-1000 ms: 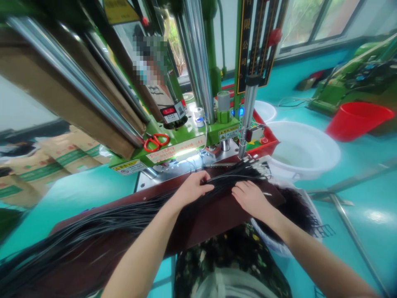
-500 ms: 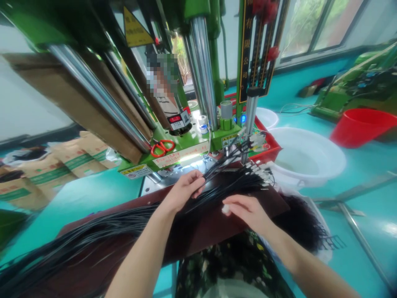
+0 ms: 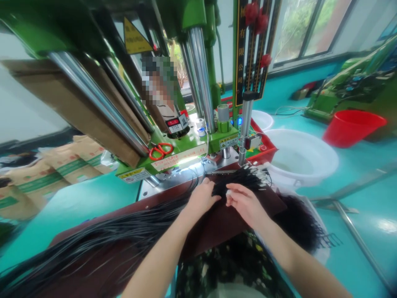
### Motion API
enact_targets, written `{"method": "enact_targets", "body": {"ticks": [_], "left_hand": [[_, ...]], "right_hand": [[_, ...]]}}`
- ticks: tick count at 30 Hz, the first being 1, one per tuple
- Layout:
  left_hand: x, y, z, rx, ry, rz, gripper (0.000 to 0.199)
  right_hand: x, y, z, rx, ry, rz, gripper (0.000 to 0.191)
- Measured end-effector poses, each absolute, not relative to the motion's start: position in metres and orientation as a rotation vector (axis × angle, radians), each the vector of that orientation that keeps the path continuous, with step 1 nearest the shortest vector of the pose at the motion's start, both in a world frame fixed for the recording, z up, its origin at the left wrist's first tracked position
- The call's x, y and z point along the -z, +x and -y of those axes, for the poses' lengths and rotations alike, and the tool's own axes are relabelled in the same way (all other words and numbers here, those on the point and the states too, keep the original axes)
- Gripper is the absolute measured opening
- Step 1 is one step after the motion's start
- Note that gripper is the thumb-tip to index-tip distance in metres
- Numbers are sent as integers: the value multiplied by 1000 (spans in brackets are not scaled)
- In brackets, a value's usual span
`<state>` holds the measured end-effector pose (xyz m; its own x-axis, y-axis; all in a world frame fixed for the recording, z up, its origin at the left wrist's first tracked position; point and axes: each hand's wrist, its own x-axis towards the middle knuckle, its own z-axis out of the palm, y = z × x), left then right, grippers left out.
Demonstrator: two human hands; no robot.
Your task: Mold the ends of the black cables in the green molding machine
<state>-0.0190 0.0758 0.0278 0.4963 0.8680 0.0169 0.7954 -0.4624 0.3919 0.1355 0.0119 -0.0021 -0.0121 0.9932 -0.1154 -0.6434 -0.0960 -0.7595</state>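
A long bundle of black cables (image 3: 124, 221) lies across the dark red board (image 3: 214, 240), with pale connector ends (image 3: 259, 174) fanned at its right. My left hand (image 3: 204, 196) rests on the bundle near those ends, its thumb apart from the other fingers and no cable gripped between them. Just right of it, my right hand (image 3: 243, 200) is closed in a pinch on a small white piece (image 3: 228, 193). Behind both hands, the lit metal plate of the green press (image 3: 182, 169) has a few thin cables on it.
Orange-handled scissors (image 3: 160, 151) lie on the press base. To the right are a red tray (image 3: 266, 153), a white tub (image 3: 304, 155) and a red bucket (image 3: 353, 126). Paper sacks (image 3: 58, 165) stand at the left. A person (image 3: 163, 99) is partly visible behind the press.
My left hand has moved right and down onto the bundle, and the cables it held raised are no longer in its grip. The view has shifted slightly.
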Motion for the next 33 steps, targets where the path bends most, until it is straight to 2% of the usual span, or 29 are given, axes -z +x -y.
{"method": "enact_targets", "body": {"ticks": [4,12,14,17,19,21,27,30,33], "left_hand": [[-20,-14,-80,-159,2531,-1416,11],[-52,-37,-74,-528,2157,-1194,22],[-61,-44,-66,-582,1963,-1126,24],[-67,-52,-48,-546,1707,-1046,23],[-63,-55,-32,-494,1609,-1047,24],[-53,-58,-14,-450,1578,-1060,24],[-23,-73,35,-243,1826,-1111,26],[-20,-84,44,-53,2013,-1009,19],[-17,-84,46,21,1876,-787,22]], "right_hand": [[6,145,1,-1476,-891,639,18],[13,137,4,-1578,-897,827,20],[6,129,1,-1644,-771,865,29],[-16,117,-6,-1709,-457,914,58],[-34,111,-11,-1693,-316,898,67],[-48,108,-16,-1629,-302,834,60],[-53,112,-7,-1603,-564,787,12],[-44,106,5,-1653,-701,936,12],[-36,96,17,-1660,-781,1223,19]]}}
